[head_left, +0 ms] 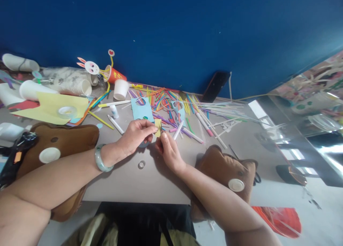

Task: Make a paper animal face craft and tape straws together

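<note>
My left hand (135, 135), with a pale green bangle (99, 158) at its wrist, pinches a small piece of yellow paper (158, 126) between thumb and fingertips. Against the paper's right side is a thin dark blade of what look like scissors (161, 127); my right hand (169, 151) is closed round them and hides most of them. Just behind the hands lie a light blue paper sheet (138, 112) with a round cut-out and a white marker (178, 130). A small clear ring (141, 164) rests on the table in front of the hands.
Coloured pipe cleaners and sticks (171, 106) are heaped at the back. To the left are yellow paper (48, 108), a tape roll (66, 112), paper cups (72, 86) and a rabbit-faced cup craft (115, 74). Brown cushions (77, 137) (214, 167) flank me; a phone (216, 86) leans on the blue wall.
</note>
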`<action>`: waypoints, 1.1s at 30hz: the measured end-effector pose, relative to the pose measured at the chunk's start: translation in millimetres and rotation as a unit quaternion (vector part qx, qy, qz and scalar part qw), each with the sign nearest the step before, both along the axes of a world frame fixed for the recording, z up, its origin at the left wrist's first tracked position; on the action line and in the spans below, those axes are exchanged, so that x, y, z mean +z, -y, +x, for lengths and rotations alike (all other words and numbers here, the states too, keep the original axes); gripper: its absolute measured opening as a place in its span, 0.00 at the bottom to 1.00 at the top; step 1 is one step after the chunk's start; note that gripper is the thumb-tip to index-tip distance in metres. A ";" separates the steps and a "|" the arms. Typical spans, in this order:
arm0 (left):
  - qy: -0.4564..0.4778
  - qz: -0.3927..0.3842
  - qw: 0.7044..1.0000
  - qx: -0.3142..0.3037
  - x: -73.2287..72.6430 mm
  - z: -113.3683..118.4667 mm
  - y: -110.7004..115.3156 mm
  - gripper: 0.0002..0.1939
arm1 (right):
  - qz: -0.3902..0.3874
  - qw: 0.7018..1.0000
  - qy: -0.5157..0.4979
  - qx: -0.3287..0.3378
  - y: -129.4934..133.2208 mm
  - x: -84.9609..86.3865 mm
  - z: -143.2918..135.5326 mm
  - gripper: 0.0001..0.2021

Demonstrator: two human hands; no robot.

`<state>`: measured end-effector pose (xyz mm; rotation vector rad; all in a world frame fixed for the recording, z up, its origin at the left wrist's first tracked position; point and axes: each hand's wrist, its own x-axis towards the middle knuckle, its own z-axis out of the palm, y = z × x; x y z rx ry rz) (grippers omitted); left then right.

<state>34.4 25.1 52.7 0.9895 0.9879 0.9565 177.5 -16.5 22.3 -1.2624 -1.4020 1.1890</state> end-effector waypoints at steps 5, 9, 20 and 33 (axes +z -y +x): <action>-0.006 -0.007 1.000 0.000 -0.9 0.3 -0.2 0.10 | -0.001 1.000 0.000 0.004 -0.9 1.2 0.5 0.24; -0.006 -0.003 1.000 -0.006 -1.0 -0.2 0.5 0.10 | -0.004 1.000 -0.008 0.002 -1.7 1.6 0.0 0.25; -0.009 0.007 1.000 0.008 2.0 -1.4 -0.5 0.10 | -0.006 1.000 -0.016 0.000 -1.5 0.6 2.2 0.25; -0.015 0.016 1.000 0.008 3.3 -1.3 0.4 0.09 | -0.007 1.000 -0.006 0.010 -0.1 0.7 2.1 0.24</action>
